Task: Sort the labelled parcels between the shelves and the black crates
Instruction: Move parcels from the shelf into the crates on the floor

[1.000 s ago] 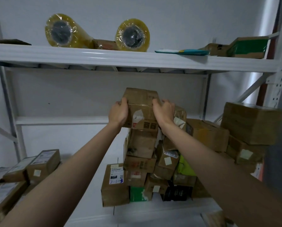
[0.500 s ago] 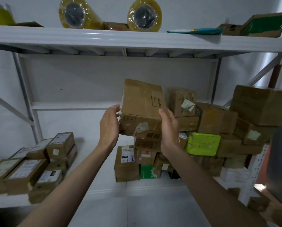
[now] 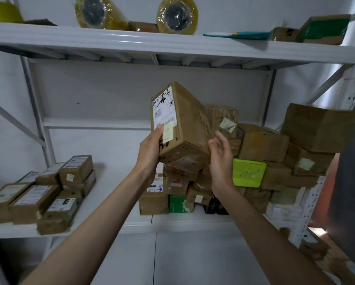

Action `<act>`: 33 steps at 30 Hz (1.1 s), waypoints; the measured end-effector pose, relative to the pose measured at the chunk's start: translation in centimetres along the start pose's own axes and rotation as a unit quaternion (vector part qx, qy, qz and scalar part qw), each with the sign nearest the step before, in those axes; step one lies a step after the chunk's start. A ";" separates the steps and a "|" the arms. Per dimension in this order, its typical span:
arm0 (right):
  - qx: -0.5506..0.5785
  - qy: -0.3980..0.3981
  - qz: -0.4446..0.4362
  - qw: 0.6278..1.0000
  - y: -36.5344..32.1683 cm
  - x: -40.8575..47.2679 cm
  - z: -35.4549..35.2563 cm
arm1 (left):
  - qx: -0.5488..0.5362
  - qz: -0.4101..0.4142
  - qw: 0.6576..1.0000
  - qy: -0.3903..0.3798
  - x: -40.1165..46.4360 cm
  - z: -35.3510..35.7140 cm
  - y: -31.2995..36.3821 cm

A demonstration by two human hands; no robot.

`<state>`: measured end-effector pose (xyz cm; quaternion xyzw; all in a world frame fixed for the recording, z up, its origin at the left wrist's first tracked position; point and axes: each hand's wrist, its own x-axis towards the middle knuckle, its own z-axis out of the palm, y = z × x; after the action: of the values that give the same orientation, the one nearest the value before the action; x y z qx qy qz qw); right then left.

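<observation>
A brown cardboard parcel [image 3: 186, 124] with a white label and a yellow sticky note is held up in front of the shelf, tilted on end. My left hand [image 3: 151, 150] grips its lower left side, thumb on the label. My right hand [image 3: 221, 159] is beside its lower right corner, fingers spread, holding nothing. Behind them rises a heap of brown parcels [image 3: 261, 140] on the middle shelf [image 3: 115, 182], with a lime green box [image 3: 247, 172] among them. No black crate is in view.
A second group of labelled parcels [image 3: 42, 192] lies at the shelf's left end. The upper shelf [image 3: 131, 40] carries two yellow tape rolls [image 3: 177, 16], a teal envelope and a green-sided box [image 3: 324, 28]. A dark upright edge blocks the far right.
The parcel has come off the heap and turned so its label faces me. My right hand has let go and opened; my left hand alone holds it.
</observation>
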<state>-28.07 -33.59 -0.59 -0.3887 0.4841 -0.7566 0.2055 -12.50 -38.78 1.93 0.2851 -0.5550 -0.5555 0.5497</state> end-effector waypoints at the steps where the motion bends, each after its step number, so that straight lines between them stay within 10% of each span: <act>1: -0.024 -0.003 -0.022 0.999 -0.2 0.0 -0.3 | 0.011 0.014 1.000 0.008 -0.2 0.4 0.3; 6: -0.088 -0.005 -0.134 0.987 -1.9 -0.5 -2.1 | 0.050 0.085 0.995 0.008 -1.9 3.1 1.0; 16: -0.036 -0.079 -0.029 0.996 -4.2 -2.0 -10.3 | 0.146 0.129 0.979 -0.050 -6.0 11.7 -1.3; 33: -0.036 0.186 0.117 0.975 3.8 -10.6 -32.2 | 0.103 -0.088 0.970 -0.204 -17.1 27.8 -18.2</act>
<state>-47.19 -9.58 -15.46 -0.1893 0.5831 -0.7682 0.1847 -39.67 -18.50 -13.88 0.2685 -0.6825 -0.5876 0.3419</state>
